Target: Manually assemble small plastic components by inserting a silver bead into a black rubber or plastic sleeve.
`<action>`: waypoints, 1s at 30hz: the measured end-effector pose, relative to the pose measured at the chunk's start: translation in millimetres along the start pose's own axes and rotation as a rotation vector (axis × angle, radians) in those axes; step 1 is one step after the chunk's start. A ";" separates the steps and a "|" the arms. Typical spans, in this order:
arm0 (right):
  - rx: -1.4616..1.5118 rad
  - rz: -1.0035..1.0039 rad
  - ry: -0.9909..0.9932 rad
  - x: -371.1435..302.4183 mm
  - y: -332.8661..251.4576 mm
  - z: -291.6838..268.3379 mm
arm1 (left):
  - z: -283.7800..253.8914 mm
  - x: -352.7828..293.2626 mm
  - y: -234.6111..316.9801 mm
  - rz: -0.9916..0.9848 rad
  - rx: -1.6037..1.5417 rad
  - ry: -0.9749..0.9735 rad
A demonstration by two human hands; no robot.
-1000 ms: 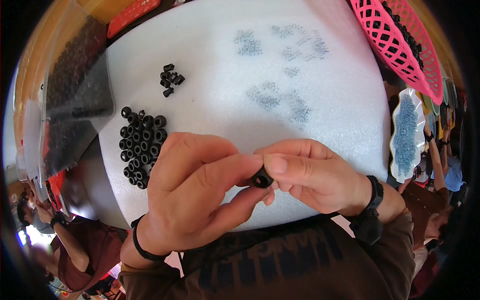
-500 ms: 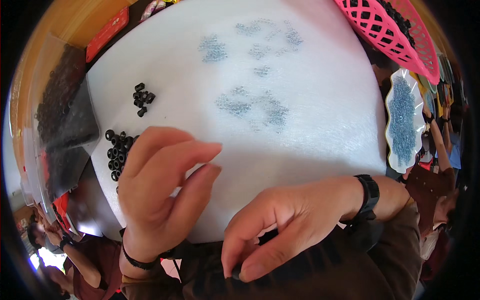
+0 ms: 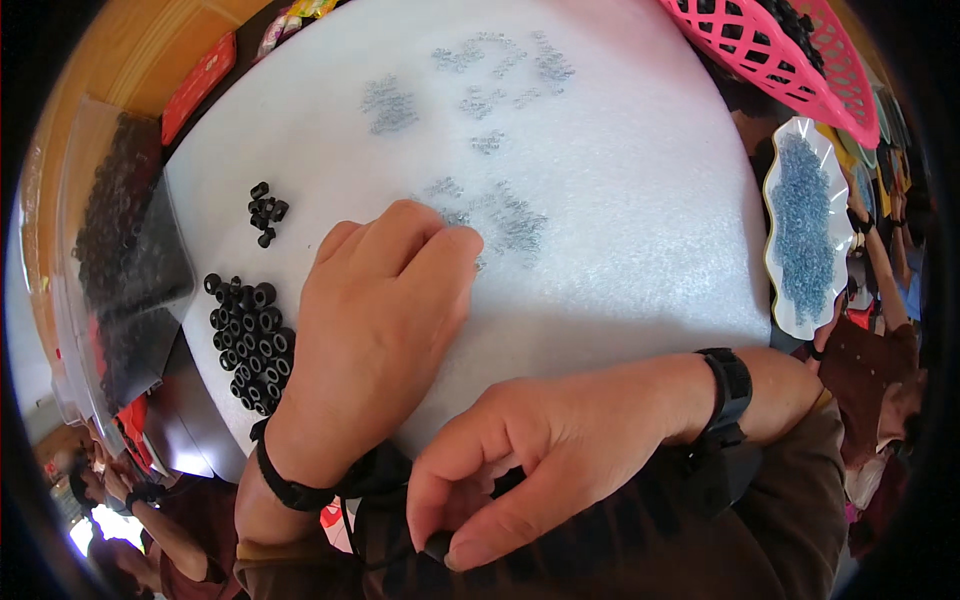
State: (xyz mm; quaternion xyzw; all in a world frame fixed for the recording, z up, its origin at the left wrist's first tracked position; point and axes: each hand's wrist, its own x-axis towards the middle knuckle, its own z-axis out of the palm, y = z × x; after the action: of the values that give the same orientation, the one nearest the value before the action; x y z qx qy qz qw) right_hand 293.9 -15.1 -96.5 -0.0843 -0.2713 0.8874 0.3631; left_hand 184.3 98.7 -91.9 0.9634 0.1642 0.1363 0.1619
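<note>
My right hand is closed at the near edge of the white foam sheet, pinching a small black piece between thumb and forefinger. Reaching over the sheet, my left hand has its fingers curled down at the near cluster of small clear bluish pieces. Its thumb and fingertips are hidden beneath the hand, so what they grip cannot be seen. A pile of black ring-shaped pieces lies left of that wrist. Beyond it sits a smaller group of black pieces.
A white wavy-rimmed dish of clear bluish pieces stands at the right. Behind it is a pink lattice basket with black pieces. Clear plastic packaging full of black pieces borders the left. Other people sit at both sides.
My left hand has moved forward and right, turning from a loose, parted pinch to fingers curled down at the clear pieces. My right hand has shifted slightly left, still pinching the black piece.
</note>
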 end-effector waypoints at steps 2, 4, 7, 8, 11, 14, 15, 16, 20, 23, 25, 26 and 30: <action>-0.009 -0.018 0.020 0.8 -0.9 1.3 | 1.1 0.6 -0.7 -0.016 -0.029 -0.007; 0.052 -0.012 0.119 -1.1 -5.9 3.6 | 4.4 1.4 -1.7 0.016 -0.051 0.034; 0.124 0.049 0.310 -4.2 -25.3 3.7 | -3.2 0.7 -4.7 0.005 -0.087 -0.065; 0.118 0.059 0.299 -4.3 -25.4 2.6 | -3.9 0.2 -6.7 -0.007 -0.078 -0.057; 0.211 -0.185 0.393 -3.6 -19.7 -1.1 | -0.7 -3.0 -14.6 0.063 -0.141 -0.075; 0.280 -0.250 0.359 -4.4 -17.0 -4.9 | -1.2 -1.1 -13.7 0.072 -0.125 -0.132; 0.275 -0.247 0.357 -4.7 -17.0 -4.5 | -0.6 -1.1 -13.3 0.071 -0.123 -0.127; 0.281 -0.253 0.351 -5.0 -17.2 -3.9 | 0.4 -1.3 -13.1 0.075 -0.111 -0.109; 0.277 -0.256 0.329 -4.8 -16.2 -4.3 | 1.2 -3.2 -13.4 0.068 -0.073 -0.132; 0.240 -0.262 0.332 -5.5 -17.0 -4.1 | 1.6 -5.0 -14.3 0.068 -0.070 -0.146; 0.225 -0.274 0.342 -6.0 -16.5 -5.5 | -6.6 -6.4 -12.1 0.025 -0.094 -0.076; 0.211 -0.282 0.352 -5.6 -16.3 -5.9 | -13.2 -8.8 -10.1 -0.022 -0.119 -0.006; 0.200 -0.302 0.404 -6.1 -16.1 -6.9 | -39.4 -24.3 -0.1 -0.348 -0.328 0.070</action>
State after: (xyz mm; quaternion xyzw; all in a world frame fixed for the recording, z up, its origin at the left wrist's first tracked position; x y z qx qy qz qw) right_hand 310.4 -6.8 -93.8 -0.1821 -0.1140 0.8108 0.5444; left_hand 149.7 100.5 -61.1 0.8761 0.3090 0.1643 0.3316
